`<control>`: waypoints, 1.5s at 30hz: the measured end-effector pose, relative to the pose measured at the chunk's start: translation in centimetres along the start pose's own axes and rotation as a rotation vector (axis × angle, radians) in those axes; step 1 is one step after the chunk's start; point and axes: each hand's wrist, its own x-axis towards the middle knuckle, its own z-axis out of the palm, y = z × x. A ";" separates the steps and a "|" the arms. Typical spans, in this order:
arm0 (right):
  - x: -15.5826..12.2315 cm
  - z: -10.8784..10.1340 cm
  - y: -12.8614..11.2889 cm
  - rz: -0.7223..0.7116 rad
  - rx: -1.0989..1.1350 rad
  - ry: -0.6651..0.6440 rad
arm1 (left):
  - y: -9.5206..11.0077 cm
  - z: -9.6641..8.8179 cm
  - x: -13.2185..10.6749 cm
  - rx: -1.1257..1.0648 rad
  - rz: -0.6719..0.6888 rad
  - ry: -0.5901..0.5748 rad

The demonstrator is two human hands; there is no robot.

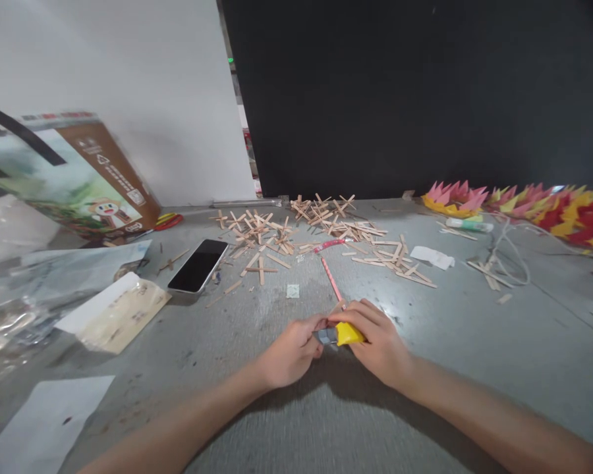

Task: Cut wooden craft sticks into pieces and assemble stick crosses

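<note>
My left hand (290, 354) and right hand (375, 342) met on the grey table (474, 368), near its front edge. The right hand was clenched around a yellow utility knife (348, 334); the left fingers pinched its grey end. A pink pencil (331, 279) lay just beyond the knuckles, with a small paper square (292, 290) beside it. Further left lay a black phone (198, 265) and an envelope (113, 315). Behind, wooden sticks (296, 230) were scattered; paper flowers (518, 201) lined the far right, a carton (74, 174) the far left.
</note>
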 end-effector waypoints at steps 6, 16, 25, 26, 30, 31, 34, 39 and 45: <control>0.0 0.0 -0.3 0.057 -0.005 -0.043 | -0.4 0.2 0.0 0.013 0.007 0.009; 0.1 0.6 -0.6 0.113 -0.053 -0.067 | -0.3 0.6 0.0 0.025 0.061 0.059; -0.5 -0.2 -1.3 0.240 0.010 -0.103 | -0.1 0.6 0.2 -0.427 -0.094 0.214; -0.4 -0.3 -1.6 0.244 0.012 -0.132 | -0.2 0.7 0.2 -0.455 -0.077 0.238; -0.2 -0.6 -2.5 0.246 0.015 -0.232 | -0.5 0.6 0.1 -0.429 -0.021 0.347; -0.3 -0.6 -2.7 0.253 0.017 -0.245 | -0.5 0.6 0.0 -0.370 -0.018 0.370; -0.7 -0.4 -2.9 0.256 0.037 -0.254 | -0.3 0.1 -0.3 -0.152 -0.011 0.410; -1.3 0.1 -3.0 0.233 0.096 -0.218 | 0.0 -0.6 -0.6 0.065 -0.009 0.418; -1.4 0.1 -3.0 0.224 0.109 -0.210 | -0.2 -0.4 -0.8 0.151 0.004 0.402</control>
